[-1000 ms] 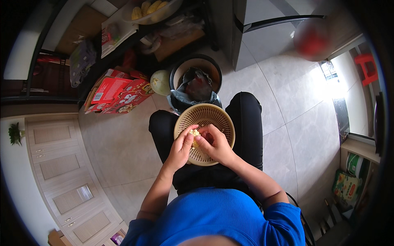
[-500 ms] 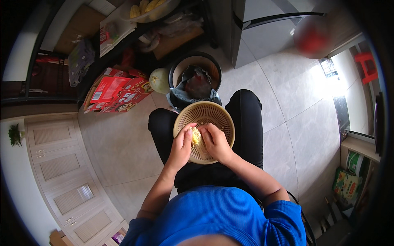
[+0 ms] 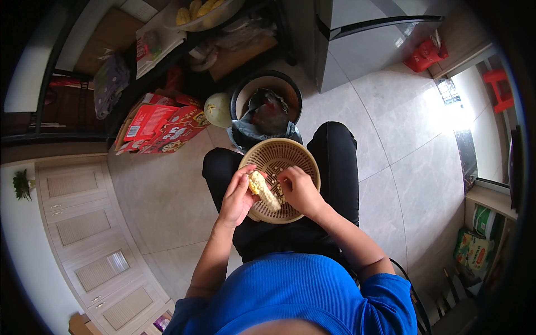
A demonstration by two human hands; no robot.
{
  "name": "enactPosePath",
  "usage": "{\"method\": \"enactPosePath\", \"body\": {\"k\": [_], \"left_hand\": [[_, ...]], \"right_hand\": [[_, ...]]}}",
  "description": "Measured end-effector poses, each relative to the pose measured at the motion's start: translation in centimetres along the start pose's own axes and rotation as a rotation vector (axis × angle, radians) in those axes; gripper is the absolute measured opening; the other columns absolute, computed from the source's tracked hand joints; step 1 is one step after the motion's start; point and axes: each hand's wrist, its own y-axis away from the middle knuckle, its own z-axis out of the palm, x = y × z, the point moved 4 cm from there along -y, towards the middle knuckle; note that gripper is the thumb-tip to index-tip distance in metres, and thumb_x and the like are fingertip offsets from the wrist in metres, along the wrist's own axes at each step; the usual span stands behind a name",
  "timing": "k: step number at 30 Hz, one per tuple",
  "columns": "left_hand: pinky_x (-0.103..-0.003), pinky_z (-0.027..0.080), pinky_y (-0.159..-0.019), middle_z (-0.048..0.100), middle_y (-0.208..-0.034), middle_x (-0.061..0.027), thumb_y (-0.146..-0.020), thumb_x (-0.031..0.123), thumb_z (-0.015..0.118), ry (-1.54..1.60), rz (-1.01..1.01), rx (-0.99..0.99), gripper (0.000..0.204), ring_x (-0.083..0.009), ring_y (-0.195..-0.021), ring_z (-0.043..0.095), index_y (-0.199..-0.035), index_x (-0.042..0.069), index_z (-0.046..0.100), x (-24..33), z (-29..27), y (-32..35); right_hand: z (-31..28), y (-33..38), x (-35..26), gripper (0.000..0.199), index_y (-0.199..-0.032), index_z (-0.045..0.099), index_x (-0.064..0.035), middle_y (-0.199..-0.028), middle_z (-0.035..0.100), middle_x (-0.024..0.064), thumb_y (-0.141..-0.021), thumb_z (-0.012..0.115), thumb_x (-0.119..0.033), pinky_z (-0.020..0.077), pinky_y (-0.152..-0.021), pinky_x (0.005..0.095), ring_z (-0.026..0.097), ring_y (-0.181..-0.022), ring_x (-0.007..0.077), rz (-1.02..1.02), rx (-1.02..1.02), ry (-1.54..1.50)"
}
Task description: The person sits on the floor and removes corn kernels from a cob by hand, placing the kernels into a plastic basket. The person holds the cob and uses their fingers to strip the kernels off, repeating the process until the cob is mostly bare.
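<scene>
Grasping one partly stripped corn cob (image 3: 266,193) is the left hand (image 3: 235,202), its grip wrapping the yellow, kernel-bearing upper end; the pale, bare lower end is slanting toward the near edge of the basket (image 3: 286,151). Said cob is lying above the basket's left half. One right hand (image 3: 302,193), fingers bending inward, is hovering over the basket's right half, its grip standing just apart from the cob; whether it is pinching anything, one cannot tell. One basket, round, tan, slatted, is resting between two black-trousered knees (image 3: 335,146). Loose kernels (image 3: 282,197), pale, several, are lying in the basket's bottom. One round bin (image 3: 242,100), dark-rimmed, lined with a dark bag (image 3: 247,135), is standing beyond the basket's far edge. One pale-green melon (image 3: 217,110) is sitting beside the bin's left edge. Red cartons (image 3: 167,129), printed, are standing left of the melon. One pale bowl (image 3: 215,22) is holding yellow corn ears (image 3: 195,9) beyond the cartons.
</scene>
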Motion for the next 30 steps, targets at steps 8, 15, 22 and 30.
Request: {"method": "enactPosePath", "body": {"k": [8, 15, 22, 30], "left_hand": [[-0.025, 0.038, -0.056, 0.048, -0.095, -0.011, -0.096, 0.029, 0.033, 0.46, -0.313, -0.107, 0.035, -0.0126, -0.065, 0.043, -0.116, 0.003, 0.045, -1.2, -0.3, 0.1], [-0.022, 0.04, -0.042, 0.054, -0.08, -0.0083, -0.095, 0.04, 0.033, 0.317, -0.616, -0.187, 0.039, -0.0143, -0.051, 0.049, -0.104, 0.005, 0.047, -1.9, -0.4, 0.9], [-0.031, 0.045, -0.075, 0.051, -0.118, -0.0123, -0.088, 0.059, 0.033, 0.038, -0.132, 0.018, 0.066, -0.0221, -0.099, 0.054, -0.125, 0.005, 0.036, 0.8, 0.0, 0.4], [-0.02, 0.038, -0.061, 0.048, -0.074, 0.0023, -0.09, 0.025, 0.053, -0.287, 0.301, 0.529, 0.021, -0.004, -0.067, 0.044, -0.084, 0.006, 0.05, 0.5, 0.1, -0.6]], "right_hand": [[0.9, 0.1, 1.2, 0.021, -0.097, 0.06, -0.0031, -0.084, 0.059, 0.0122, -0.076, 0.06, -0.008, 0.0484, -0.066, 0.0352, 0.06, -0.074, 0.0261, -0.004, -0.19, 0.02], [-0.4, -0.5, -3.1, 0.037, -0.111, 0.056, -0.0054, -0.093, 0.054, 0.005, -0.076, 0.065, -0.006, 0.0452, -0.066, 0.0249, 0.055, -0.074, 0.0114, -0.171, -0.408, -0.495], [1.0, 0.2, -1.2, 0.026, -0.1, 0.047, 0.0009, -0.089, 0.053, 0.0037, -0.081, 0.064, -0.006, 0.0489, -0.065, 0.0221, 0.058, -0.079, 0.01, 0.194, -0.154, -0.896], [3.2, 1.5, -1.6, 0.033, -0.101, 0.037, -0.0006, -0.09, 0.052, 0.0071, -0.081, 0.063, -0.002, 0.0538, -0.07, 0.0278, 0.057, -0.088, 0.0161, 0.316, -0.224, -0.889]]}}
